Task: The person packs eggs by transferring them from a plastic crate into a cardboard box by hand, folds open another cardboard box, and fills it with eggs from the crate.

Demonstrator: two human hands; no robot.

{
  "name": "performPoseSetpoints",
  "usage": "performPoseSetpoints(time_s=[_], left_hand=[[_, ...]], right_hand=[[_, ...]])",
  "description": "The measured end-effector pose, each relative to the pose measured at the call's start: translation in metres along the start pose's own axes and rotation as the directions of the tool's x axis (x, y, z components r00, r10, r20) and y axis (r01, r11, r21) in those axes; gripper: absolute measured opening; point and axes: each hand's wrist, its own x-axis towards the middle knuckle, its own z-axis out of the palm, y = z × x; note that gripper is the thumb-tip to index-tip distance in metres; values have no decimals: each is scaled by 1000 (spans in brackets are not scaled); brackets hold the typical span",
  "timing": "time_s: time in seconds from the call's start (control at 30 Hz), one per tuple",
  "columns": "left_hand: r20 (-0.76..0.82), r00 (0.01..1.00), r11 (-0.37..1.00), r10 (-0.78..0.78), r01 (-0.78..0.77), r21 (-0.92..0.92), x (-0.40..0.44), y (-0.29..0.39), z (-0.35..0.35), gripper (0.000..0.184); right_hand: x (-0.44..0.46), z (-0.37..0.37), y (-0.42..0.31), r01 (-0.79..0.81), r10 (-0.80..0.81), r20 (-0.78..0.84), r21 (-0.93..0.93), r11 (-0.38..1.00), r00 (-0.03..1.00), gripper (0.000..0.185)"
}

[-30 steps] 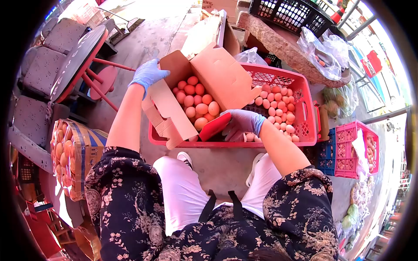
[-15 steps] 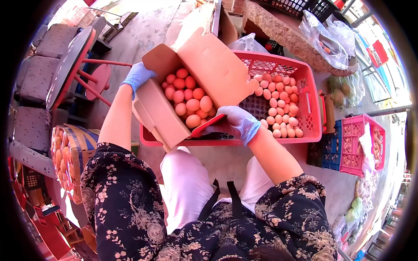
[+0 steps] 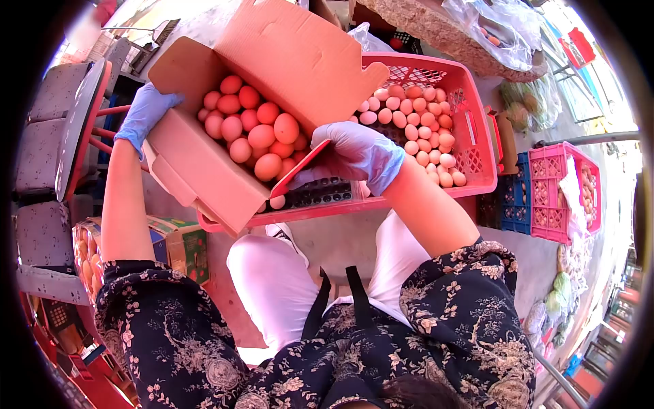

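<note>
A cardboard box (image 3: 204, 167) with its flaps spread holds many brown eggs (image 3: 260, 136). My left hand (image 3: 148, 112), in a blue glove, grips the box's left wall near the far corner. At the box's right end, my right hand (image 3: 354, 155), also gloved, holds the edge by a red flap (image 3: 300, 172); part of its fingers is hidden behind it. The box is tilted over the left part of a red plastic crate (image 3: 485, 170). In that crate more eggs (image 3: 424, 129) lie on a dark tray (image 3: 317, 194).
A round table (image 3: 85, 129) and grey seats (image 3: 41, 163) stand at left, near a green box (image 3: 187, 249). On the right are a pink crate (image 3: 548, 191), a blue crate (image 3: 516, 198) and bagged vegetables (image 3: 558, 300). A stone slab (image 3: 443, 34) lies beyond the red crate.
The cardboard box, held in both my hands, has moved up and left and looks larger in view. More of the dark tray beneath it shows. The camera view has shifted too.
</note>
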Motion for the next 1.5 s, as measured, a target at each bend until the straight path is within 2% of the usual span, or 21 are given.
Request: performPoseSetpoints(time_s=[0.07, 0.2, 0.3, 0.43, 0.47, 0.53, 0.6, 0.63, 0.67, 0.8, 0.87, 0.93, 1.0, 1.1, 1.13, 1.2, 1.3, 1.37, 1.4, 1.47, 1.5], left_hand=[[7, 999, 999, -44, 44, 22, -11, 11, -5, 39], [-31, 999, 999, -35, 36, 28, -32, 38, -20, 41], [-17, 1000, 999, -26, 26, 45, -22, 61, -29, 41], [36, 999, 999, -26, 25, 45, -10, 99, -30, 42], [19, 1000, 999, 3, -4, 54, -7, 108, -28, 43], [-11, 998, 996, 55, -55, 70, 1, 120, -20, 44], [-122, 969, 977, 213, -213, 14, 9, 135, -9, 42], [-171, 944, 958, 283, -288, -8, 12, 146, -1, 43], [-134, 959, 966, 249, -256, -41, 14, 160, 1, 41], [-127, 947, 939, 295, -312, -147, 0, 236, 6, 40], [-147, 934, 922, 325, -347, -170, -20, 279, 9, 38], [-166, 924, 908, 344, -373, -193, -48, 322, 17, 36], [-169, 915, 893, 367, -398, -211, -73, 364, 23, 34], [-167, 897, 860, 410, -441, -258, -107, 415, 31, 33], [-152, 894, 853, 421, -448, -268, -115, 429, 36, 33], [-114, 885, 812, 451, -459, -361, -124, 452, 46, 32], [-150, 782, 676, 605, -604, -422, -127, 480, 76, 31], [-241, 630, 480, 738, -742, -468, -123, 500, 109, 31], [-46, 708, 653, 705, -673, -348, -121, 511, 121, 37], [67, 702, 692, 709, -675, -256, -118, 531, 179, 37], [156, 711, 716, 686, -621, -319, -137, 540, 204, 40]], right_hand=[[-1, -4, 0, 0, 3, 53, -55, 998, 999, 45], [-28, 20, -10, -66, 56, -84, -121, 991, 995, 43], [-58, 32, -24, 43, -60, -69, -218, 975, 996, 43], [-90, 38, -38, 51, -90, -134, -265, 963, 987, 47], [-100, 37, -39, 123, -149, -90, -252, 960, 985, 48], [-116, 35, -44, 135, -181, -169, -254, 958, 969, 49], [-139, 26, -52, 144, -198, -196, -260, 955, 960, 47], [-160, 19, -57, 128, -145, -76, -199, 972, 986, 22], [-182, 13, -63, 96, -90, 45, -145, 985, 995, 10], [-256, -8, -79, 96, -62, 235, -133, 987, 970, 24], [-297, 0, -80, 190, -147, 179, -253, 949, 973, 23], [-337, -9, -77, 302, -305, 61, -409, 861, 951, 20], [-389, -39, -79, 333, -537, -165, -625, 706, 828, 16], [-454, -52, -52, 325, -716, 9, -895, 306, 698, 18], [-470, -42, -47, 320, -675, -77, -837, 444, 733, 20], [-478, -9, -8, 203, -824, -165, -926, 319, 542, 19], [-503, 7, 15, 170, -797, -419, -831, 530, 435, 18], [-535, -21, 14, 255, -612, -537, -594, 763, 581, 18], [-543, -25, 30, 296, -627, -601, -562, 772, 496, 20], [-560, -37, 63, 348, -612, -702, -507, 789, 364, 29], [-568, -45, 81, 357, -585, -744, -477, 803, 322, 35]])
